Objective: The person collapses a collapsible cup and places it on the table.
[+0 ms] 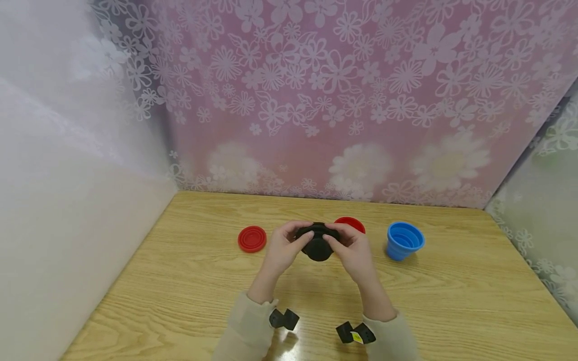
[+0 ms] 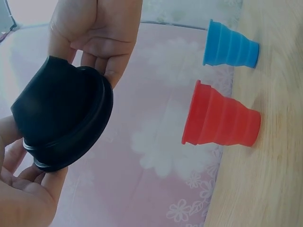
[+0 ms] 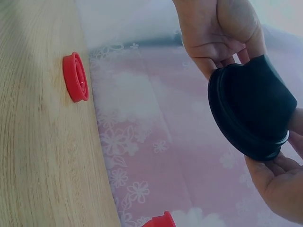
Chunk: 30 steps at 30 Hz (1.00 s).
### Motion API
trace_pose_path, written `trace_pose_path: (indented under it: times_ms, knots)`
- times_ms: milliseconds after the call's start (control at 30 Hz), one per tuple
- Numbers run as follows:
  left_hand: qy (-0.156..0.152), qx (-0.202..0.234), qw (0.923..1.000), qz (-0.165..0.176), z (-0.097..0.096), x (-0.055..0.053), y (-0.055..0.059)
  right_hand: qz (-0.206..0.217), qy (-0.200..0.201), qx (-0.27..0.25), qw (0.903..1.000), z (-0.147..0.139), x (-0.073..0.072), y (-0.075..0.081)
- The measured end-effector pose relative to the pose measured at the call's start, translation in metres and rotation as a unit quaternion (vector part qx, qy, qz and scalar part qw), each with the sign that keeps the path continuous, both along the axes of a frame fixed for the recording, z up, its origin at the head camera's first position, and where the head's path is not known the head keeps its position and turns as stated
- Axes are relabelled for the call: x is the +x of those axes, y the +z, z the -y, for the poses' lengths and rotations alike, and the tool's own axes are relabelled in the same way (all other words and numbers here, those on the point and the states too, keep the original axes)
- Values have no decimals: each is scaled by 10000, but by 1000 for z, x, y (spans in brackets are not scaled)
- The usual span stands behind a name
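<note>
Both hands hold a black collapsible cup [image 1: 318,249] up above the table, its folding wall partly pushed out of shape. From the left side, my left hand [image 1: 286,244] pinches it with the thumb on the near face and fingers behind the rim. On the opposite side my right hand [image 1: 354,249] grips it the same way. In the left wrist view the cup [image 2: 61,109] shows a wide rolled rim and a bent, smooth wall. The right wrist view has the black cup [image 3: 251,109] between the fingers of both hands.
A flat, folded red cup [image 1: 252,239] lies left of the hands. Behind the right hand stands an extended red cup [image 1: 351,223], partly hidden. Farther right is an extended blue cup [image 1: 404,240]. The wooden table [image 1: 180,281] ends at a flowered pink curtain [image 1: 293,125].
</note>
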<state>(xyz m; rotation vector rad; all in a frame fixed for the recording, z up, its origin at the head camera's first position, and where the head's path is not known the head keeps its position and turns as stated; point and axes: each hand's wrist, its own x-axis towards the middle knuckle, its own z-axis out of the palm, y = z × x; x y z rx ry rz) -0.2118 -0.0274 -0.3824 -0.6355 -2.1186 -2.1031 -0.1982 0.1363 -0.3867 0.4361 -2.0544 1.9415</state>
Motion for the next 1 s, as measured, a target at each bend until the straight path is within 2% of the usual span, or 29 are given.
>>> trace_pose_path:
  times_ms: [100, 200, 267, 333, 433, 533, 700, 900, 1000]
  knots:
    - [165, 166, 9992, 315, 0, -5, -6, -239, -198, 90, 9995, 3, 4, 7]
    - [99, 638, 9954, 703, 2, -5, -6, -442, -394, 122, 9982, 6, 10, 16]
    - [-144, 1025, 9913, 817, 4, -6, -6, -539, -525, 103, 9971, 8, 13, 21]
    - [-525, 1274, 9870, 823, 7, -6, -7, -566, -620, 46, 9965, 8, 14, 23]
    - [-1003, 1385, 9831, 658, 9, -7, -8, -594, -717, 24, 9957, 8, 15, 23]
    - [-1193, 1345, 9821, 563, 9, -7, -8, -557, -799, 38, 9952, 8, 14, 22]
    - [-1019, 1286, 9855, 436, 7, -5, -7, -514, -830, -60, 9952, 8, 12, 20]
    - [-460, 1001, 9939, -8, 1, -3, -5, -200, -739, -312, 9966, 3, 4, 8]
    - [-167, 884, 9958, -151, -2, -2, -4, -79, -678, -187, 9975, 1, 3, 6]
